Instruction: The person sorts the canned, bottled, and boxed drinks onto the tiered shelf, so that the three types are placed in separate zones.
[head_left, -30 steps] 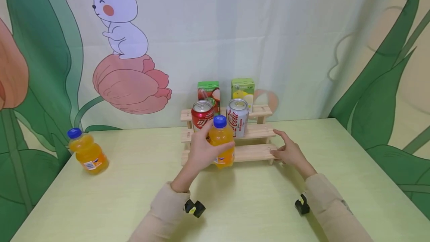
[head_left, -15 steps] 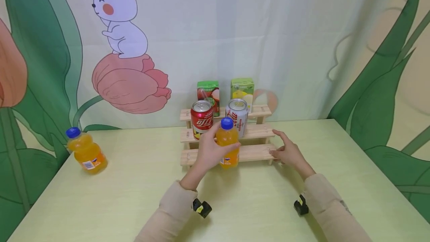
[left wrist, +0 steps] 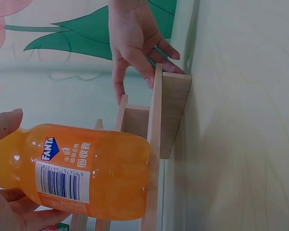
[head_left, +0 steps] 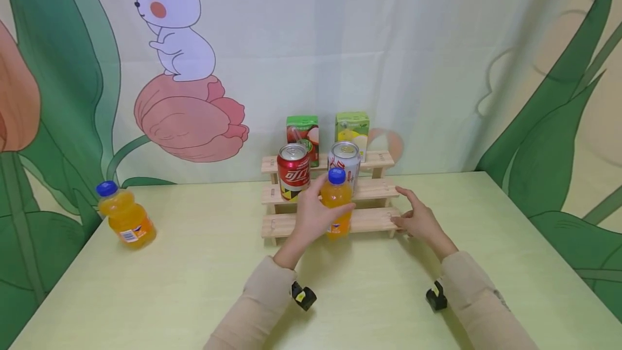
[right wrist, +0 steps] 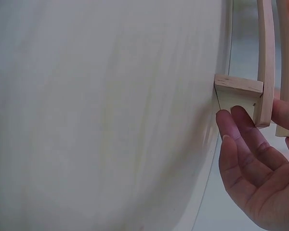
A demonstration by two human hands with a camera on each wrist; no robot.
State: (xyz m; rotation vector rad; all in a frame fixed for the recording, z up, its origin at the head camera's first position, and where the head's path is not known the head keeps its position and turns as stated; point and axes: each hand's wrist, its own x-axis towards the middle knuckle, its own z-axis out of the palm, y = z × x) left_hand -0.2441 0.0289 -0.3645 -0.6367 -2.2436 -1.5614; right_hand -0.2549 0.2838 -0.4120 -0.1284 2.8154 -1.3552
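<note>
In the head view my left hand (head_left: 311, 217) holds an orange Fanta bottle (head_left: 337, 194) with a blue cap, thumb on the near side and fingers behind it. The bottle is upright at the lowest step of a three-tier wooden stand (head_left: 371, 220); in the left wrist view its base is right at that step's board (left wrist: 154, 144). My right hand (head_left: 421, 224) grips the right end of the lowest step, its thumb above and fingers (right wrist: 226, 125) below by the leg, while the index finger reaches to the middle step.
A red can (head_left: 293, 169) and a white Coca-Cola can (head_left: 346, 154) stand on the middle step. Behind them are a red-green juice carton (head_left: 302, 123) and a light green one (head_left: 352, 123). Another orange bottle (head_left: 130, 220) stands at the table's left. A printed curtain (head_left: 427, 69) hangs behind.
My left hand has carried the orange bottle to the right along the front of the stand, from before the gap between the cans to before the white can. My right hand stays in place.
</note>
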